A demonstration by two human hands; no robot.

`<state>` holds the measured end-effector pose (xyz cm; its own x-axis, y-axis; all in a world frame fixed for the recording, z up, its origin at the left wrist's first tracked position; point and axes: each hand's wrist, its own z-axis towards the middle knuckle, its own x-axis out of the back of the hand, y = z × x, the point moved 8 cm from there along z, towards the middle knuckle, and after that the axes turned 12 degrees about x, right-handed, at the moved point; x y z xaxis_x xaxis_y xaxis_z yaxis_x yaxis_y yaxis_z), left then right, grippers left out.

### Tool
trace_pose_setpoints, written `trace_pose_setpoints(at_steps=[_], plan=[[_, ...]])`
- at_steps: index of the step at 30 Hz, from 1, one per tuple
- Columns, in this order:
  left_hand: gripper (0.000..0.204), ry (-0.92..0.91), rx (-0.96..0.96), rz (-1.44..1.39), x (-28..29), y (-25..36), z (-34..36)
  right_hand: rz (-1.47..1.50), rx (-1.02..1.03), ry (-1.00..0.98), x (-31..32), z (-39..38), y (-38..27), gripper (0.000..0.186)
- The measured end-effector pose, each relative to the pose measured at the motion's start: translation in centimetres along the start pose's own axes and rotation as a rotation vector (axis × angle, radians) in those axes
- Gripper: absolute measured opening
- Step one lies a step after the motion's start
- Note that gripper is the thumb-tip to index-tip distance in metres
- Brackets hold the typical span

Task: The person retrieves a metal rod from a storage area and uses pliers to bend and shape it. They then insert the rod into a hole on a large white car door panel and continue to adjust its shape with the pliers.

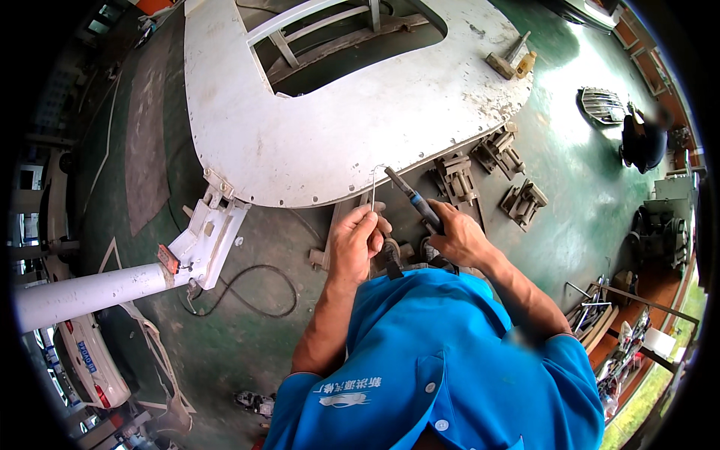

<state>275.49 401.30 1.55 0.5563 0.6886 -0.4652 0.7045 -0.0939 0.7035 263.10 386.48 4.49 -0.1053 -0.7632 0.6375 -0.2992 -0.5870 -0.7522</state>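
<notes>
My left hand (pixel 355 244) pinches a thin light-coloured wire (pixel 373 189) upright between thumb and fingers. Its top end bends over toward the right. Wrapped in my right hand (pixel 459 236) is a dark, stick-shaped tool (pixel 414 198) with a bluish section near the grip; its exact kind does not show. The tool's front end points up and left, close to the bent tip of the wire; whether they touch I cannot tell. Both hands are just in front of the rounded edge of a large white metal platform (pixel 330 150) with holes along its rim.
Several metal clamps (pixel 456 178) stand on the green floor by the platform. A hammer-like tool and yellowish bottle (pixel 526 64) rest on its far right corner. A white tubular arm (pixel 97 289) extends left above a looped black cable (pixel 294 289). Another person (pixel 645 142) crouches beside a car grille (pixel 602 106).
</notes>
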Motion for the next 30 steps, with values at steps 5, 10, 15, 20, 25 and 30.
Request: trace_pose_setpoints(at_steps=[5, 10, 15, 20, 25, 30], plan=[[0.025, -0.01, -0.008, -0.054, -0.1, -0.7, 0.1, -0.001, 0.003, 0.027, -0.3, -0.2, 0.4, 0.051], [0.023, 0.028, -0.045, -0.057, -0.2, -1.1, 0.0, 0.028, -0.052, -0.008, -0.2, -0.2, -0.3, 0.041], [0.023, 0.12, -0.151, 0.074, -0.5, -0.7, -0.6, 0.086, -0.084, -0.065, -0.6, -0.3, 0.0, 0.036], [0.024, 0.201, -0.263, 0.228, -0.4, -0.8, -0.9, 0.221, -0.032, -0.043, -0.5, -0.5, -0.5, 0.024], [0.025, 0.25, -0.355, 0.334, 0.1, -1.5, -0.8, 0.328, -0.086, -0.084, -0.4, -0.9, -1.3, 0.025], [0.026, 0.188, -0.204, 0.19, 1.2, -3.0, 1.4, 0.246, -0.142, -0.078, -1.3, -0.7, -0.5, 0.037]])
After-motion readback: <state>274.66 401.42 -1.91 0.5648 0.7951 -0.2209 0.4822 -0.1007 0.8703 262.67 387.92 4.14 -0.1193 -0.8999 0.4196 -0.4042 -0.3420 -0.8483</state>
